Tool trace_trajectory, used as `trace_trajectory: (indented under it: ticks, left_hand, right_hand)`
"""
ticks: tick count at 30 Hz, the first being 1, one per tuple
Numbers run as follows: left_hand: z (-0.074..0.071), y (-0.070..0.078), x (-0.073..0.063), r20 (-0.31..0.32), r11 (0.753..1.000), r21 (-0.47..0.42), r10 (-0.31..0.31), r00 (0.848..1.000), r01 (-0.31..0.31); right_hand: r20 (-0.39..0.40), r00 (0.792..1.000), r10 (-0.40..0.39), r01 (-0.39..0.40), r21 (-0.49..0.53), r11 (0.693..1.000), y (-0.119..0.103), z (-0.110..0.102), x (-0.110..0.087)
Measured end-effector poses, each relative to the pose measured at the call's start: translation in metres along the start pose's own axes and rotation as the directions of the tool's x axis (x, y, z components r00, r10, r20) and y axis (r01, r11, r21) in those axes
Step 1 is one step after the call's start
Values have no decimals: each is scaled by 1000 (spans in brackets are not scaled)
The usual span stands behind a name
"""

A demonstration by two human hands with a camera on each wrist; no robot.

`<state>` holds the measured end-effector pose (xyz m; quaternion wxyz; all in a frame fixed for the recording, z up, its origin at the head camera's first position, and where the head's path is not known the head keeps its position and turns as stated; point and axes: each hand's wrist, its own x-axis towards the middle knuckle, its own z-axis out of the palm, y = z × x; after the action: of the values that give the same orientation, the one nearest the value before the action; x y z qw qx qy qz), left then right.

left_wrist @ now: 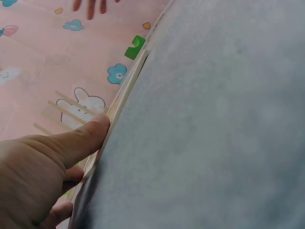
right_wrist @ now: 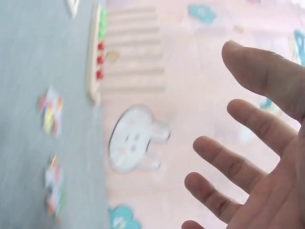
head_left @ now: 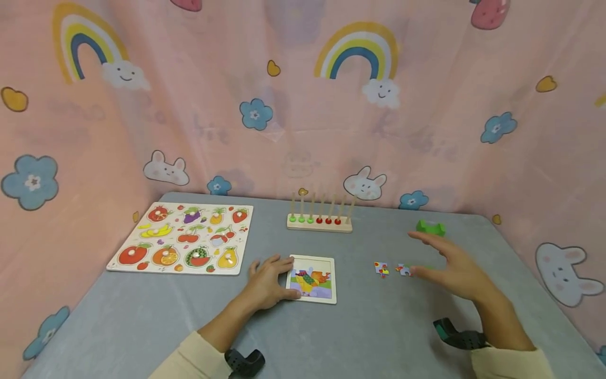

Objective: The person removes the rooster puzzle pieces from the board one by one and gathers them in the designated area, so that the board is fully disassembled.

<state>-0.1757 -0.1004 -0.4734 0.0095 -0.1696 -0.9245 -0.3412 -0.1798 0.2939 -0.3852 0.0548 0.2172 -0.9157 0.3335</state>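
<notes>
A small jigsaw puzzle tray with a pale frame lies in front of me, part of its colourful picture filled in and a bare cream strip along the top. My left hand holds it by its left side, thumb near the lower edge and fingers at the upper left corner. In the left wrist view the thumb presses on the tray's edge. Two loose puzzle pieces lie right of the tray. Beside them, my right hand hovers over the table, fingers spread, holding nothing.
A fruit knob board lies on the left of the grey table. Behind the tray stands a wooden peg rack with green and red beads. A green block sits at the back right, near the pink curtain.
</notes>
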Motion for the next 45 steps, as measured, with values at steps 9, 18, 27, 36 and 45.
trace_trajectory:
  ticks: [9, 18, 27, 36, 45]
  left_hand:
    - [1, -2, 0, -13, 1000, -10, 17, 1000, -18]
    - [0, -1, -1, -16, 1000, -10, 18, 1000, -18]
    - [1, -2, -1, -29, 999, -23, 24, 999, -25]
    - [1, 0, 0, -26, 1000, -1, 18, 1000, -18]
    - [0, 0, -1, -29, 1000, 10, 17, 999, -17]
  right_hand:
    - [52, 991, -124, 124, 10, 992, -40, 21, 25]
    - [50, 983, -176, 174, 52, 983, -68, 59, 49]
    - [64, 986, -152, 142, 134, 981, -82, 98, 69]
    - [71, 977, -202, 182, 220, 958, -82, 125, 78]
    - [112, 970, -214, 180, 251, 951, -78, 154, 81]
